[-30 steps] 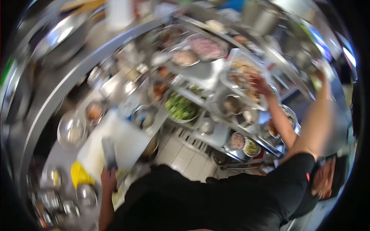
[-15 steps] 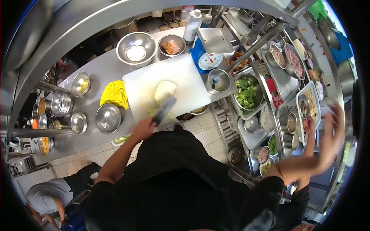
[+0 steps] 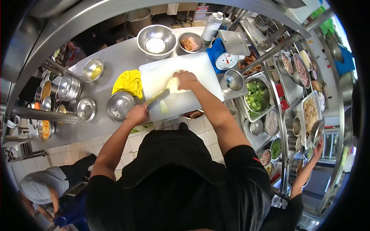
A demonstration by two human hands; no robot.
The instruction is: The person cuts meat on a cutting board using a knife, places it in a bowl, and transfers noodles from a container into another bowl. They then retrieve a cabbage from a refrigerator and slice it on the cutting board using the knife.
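My left hand [image 3: 137, 114] is closed round the handle of a knife [image 3: 157, 101] with a broad blade. The blade reaches over a white cutting board [image 3: 210, 79], its tip close to a pale, rounded vegetable [image 3: 173, 85]. From above, my right hand [image 3: 185, 80] grips that vegetable, fingers bent over it and hiding part of it; its exact kind I cannot make out. Pale green trimmings [image 3: 164, 107] lie on the board near the blade.
Left of the board are a yellow cloth [image 3: 129, 82] and a steel bowl [image 3: 120, 107]. Behind it stand a large bowl [image 3: 156, 40], a bowl of meat [image 3: 190, 43] and a dial scale [image 3: 227, 61]. A co-worker's hand [image 3: 319, 148] reaches among containers at right.
My right hand has come in from the far right onto the pale vegetable. The knife has shifted left and lower relative to it. The whole view has swung slightly.
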